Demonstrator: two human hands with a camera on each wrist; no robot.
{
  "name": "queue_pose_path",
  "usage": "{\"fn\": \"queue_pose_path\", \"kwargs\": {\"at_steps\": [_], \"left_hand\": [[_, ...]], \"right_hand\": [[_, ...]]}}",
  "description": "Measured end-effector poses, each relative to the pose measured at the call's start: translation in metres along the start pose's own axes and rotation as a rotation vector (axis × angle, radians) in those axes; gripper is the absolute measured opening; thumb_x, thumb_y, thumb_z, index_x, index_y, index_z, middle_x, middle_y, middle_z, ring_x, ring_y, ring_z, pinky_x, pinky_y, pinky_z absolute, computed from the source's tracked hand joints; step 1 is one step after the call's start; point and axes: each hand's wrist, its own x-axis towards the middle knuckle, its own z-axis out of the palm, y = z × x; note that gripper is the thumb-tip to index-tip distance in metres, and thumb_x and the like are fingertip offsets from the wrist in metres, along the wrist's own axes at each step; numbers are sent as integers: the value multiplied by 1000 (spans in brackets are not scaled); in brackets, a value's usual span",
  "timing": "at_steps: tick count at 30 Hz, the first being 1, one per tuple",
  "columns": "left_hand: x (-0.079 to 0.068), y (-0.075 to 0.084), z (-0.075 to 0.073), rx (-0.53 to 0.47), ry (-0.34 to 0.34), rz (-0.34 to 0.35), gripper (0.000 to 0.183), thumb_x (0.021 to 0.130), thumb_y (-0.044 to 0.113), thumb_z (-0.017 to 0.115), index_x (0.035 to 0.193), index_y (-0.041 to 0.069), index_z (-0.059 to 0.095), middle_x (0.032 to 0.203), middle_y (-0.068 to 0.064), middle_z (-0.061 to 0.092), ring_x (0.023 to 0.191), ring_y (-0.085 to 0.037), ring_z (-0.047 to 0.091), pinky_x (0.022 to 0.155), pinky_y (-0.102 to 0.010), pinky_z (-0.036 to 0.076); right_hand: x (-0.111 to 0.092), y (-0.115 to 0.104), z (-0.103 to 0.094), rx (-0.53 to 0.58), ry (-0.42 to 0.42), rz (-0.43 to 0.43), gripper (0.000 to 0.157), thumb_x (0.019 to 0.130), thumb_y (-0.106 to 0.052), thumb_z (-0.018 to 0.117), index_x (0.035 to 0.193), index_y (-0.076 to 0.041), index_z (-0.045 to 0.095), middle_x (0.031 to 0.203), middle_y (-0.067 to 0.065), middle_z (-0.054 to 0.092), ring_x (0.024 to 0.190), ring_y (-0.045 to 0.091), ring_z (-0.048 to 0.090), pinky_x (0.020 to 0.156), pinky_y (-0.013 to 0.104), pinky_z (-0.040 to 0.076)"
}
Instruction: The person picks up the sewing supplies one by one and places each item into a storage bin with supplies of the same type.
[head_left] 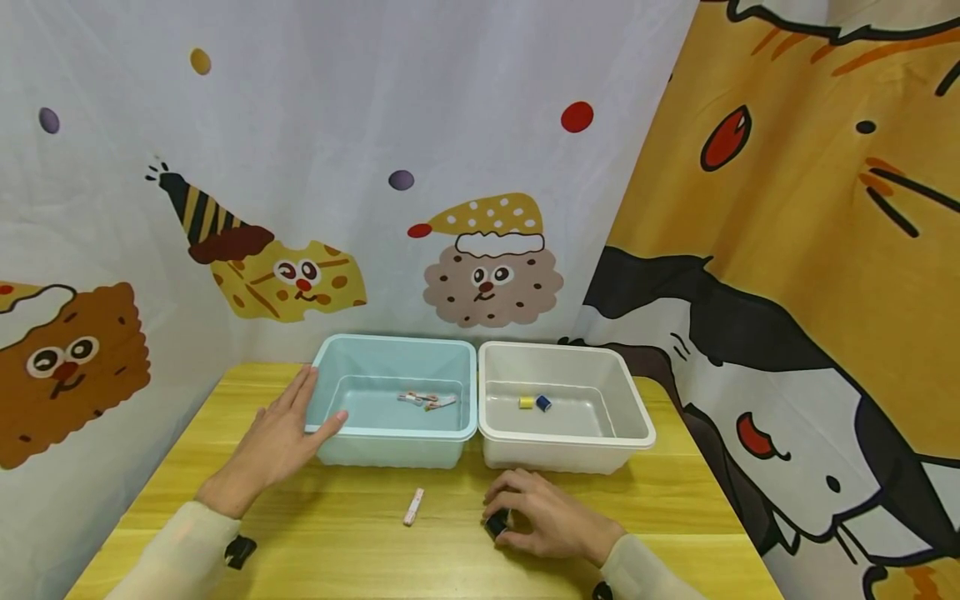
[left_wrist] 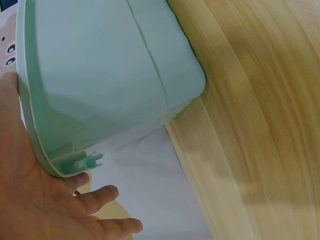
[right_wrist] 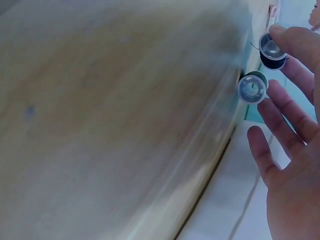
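Note:
My right hand (head_left: 551, 515) pinches a spool of dark thread (right_wrist: 273, 51) between thumb and forefinger, just above the table. A second spool, with dark green thread (right_wrist: 252, 88), is right at the tips of the other fingers in the right wrist view; my hand hides it in the head view. My left hand (head_left: 273, 442) rests at the left rim of the light blue bin (head_left: 390, 448), fingers straight and thumb over the front rim. Nearer the body, between the hands, a small pinkish-white strip (head_left: 413, 507) lies on the table.
Several small whitish strips (head_left: 427, 401) lie in the blue bin. To its right stands a white bin (head_left: 562, 454) holding a yellow spool (head_left: 526, 402) and a blue spool (head_left: 543, 403). A printed curtain (head_left: 300, 125) hangs behind the wooden table (head_left: 337, 550).

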Motion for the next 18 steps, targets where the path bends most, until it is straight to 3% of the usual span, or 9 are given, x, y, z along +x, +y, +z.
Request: {"fn": "queue_pose_path", "kwargs": {"at_steps": [9, 18], "left_hand": [[0, 0, 1, -2, -1, -1, 109, 116, 71, 55, 185, -3, 15, 194, -31, 15, 166, -69, 37, 120, -100, 32], [0, 0, 1, -3, -3, 0, 109, 117, 71, 55, 185, -3, 14, 194, -31, 14, 164, -71, 38, 120, -99, 32]], "right_hand": [[5, -6, -5, -13, 35, -19, 36, 104, -41, 91, 137, -31, 81, 151, -8, 73, 141, 12, 67, 122, 44, 59], [8, -10, -10, -7, 78, -45, 34, 105, -35, 91, 137, -29, 79, 143, -16, 76, 133, 6, 69, 118, 39, 60]]}}
